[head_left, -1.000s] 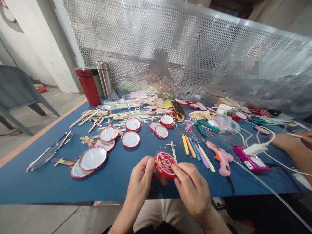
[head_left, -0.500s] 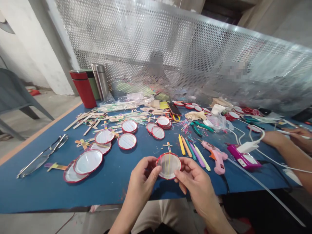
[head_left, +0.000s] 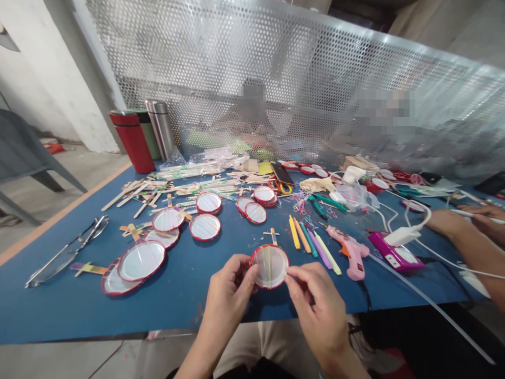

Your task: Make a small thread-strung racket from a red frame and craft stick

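Observation:
A round translucent disc with a red rim (head_left: 270, 267) is held upright above the table's near edge. My left hand (head_left: 233, 287) pinches its left side between thumb and fingers. At its right rim, the thumb and forefinger of my right hand (head_left: 313, 297) are pressed together; whether they grip the rim or something tiny there is too small to tell. Behind the disc shows a small stick cross (head_left: 272, 236). Similar red-rimmed discs, such as a large one (head_left: 141, 260) and another (head_left: 205, 227), lie to the left.
Glasses (head_left: 65, 255) lie at the left. Markers (head_left: 325, 251), a pink glue gun (head_left: 349, 251) and a purple power strip (head_left: 394, 255) are at the right. Stick piles and bottles (head_left: 134, 139) stand farther back. Another person's hand (head_left: 445, 223) is at the right edge.
My right hand's fingers have drawn away from behind the disc to its right edge and closed together. The disc has shifted slightly left in my left hand.

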`<state>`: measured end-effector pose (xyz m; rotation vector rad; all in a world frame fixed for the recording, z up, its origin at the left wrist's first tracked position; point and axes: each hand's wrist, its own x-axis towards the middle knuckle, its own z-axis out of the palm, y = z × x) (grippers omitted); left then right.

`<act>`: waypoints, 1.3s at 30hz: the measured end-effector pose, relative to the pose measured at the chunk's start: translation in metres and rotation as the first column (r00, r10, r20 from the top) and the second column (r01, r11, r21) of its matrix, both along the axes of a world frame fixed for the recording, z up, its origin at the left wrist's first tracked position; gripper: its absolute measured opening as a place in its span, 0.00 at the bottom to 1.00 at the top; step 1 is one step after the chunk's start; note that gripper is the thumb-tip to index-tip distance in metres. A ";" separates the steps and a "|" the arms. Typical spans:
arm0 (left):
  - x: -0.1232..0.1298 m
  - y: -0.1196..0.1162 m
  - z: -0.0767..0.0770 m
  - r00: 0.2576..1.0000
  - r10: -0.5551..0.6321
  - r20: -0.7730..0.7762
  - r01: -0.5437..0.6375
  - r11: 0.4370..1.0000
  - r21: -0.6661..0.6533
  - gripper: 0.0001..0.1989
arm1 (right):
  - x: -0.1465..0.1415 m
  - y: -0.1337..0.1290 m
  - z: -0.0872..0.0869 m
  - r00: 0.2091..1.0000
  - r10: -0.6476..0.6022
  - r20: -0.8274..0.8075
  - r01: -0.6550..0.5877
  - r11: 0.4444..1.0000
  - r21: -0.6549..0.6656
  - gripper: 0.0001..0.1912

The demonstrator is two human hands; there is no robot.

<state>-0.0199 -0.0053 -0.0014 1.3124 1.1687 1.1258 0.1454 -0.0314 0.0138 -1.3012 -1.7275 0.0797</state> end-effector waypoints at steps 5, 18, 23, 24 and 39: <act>-0.001 0.000 0.001 0.997 0.024 -0.072 -0.020 0.998 0.055 0.11 | -0.010 0.000 0.000 0.981 0.055 0.184 -0.057 0.998 0.003 0.08; -0.002 -0.004 -0.002 0.973 0.102 -0.207 -0.025 0.939 0.344 0.06 | -0.014 0.000 -0.003 0.980 0.018 0.198 -0.029 0.998 0.054 0.08; -0.004 -0.004 -0.005 0.971 0.114 -0.211 -0.006 0.891 0.454 0.06 | -0.019 -0.001 -0.001 0.994 0.096 0.049 -0.098 0.995 0.037 0.07; -0.004 -0.003 -0.005 0.971 0.117 -0.209 -0.005 0.883 0.469 0.06 | -0.019 -0.002 -0.001 0.995 0.100 0.031 -0.101 0.994 0.030 0.07; -0.001 -0.011 -0.008 0.951 0.033 -0.309 0.150 0.822 0.549 0.16 | -0.020 0.001 -0.004 0.993 0.117 0.033 -0.119 0.992 0.043 0.07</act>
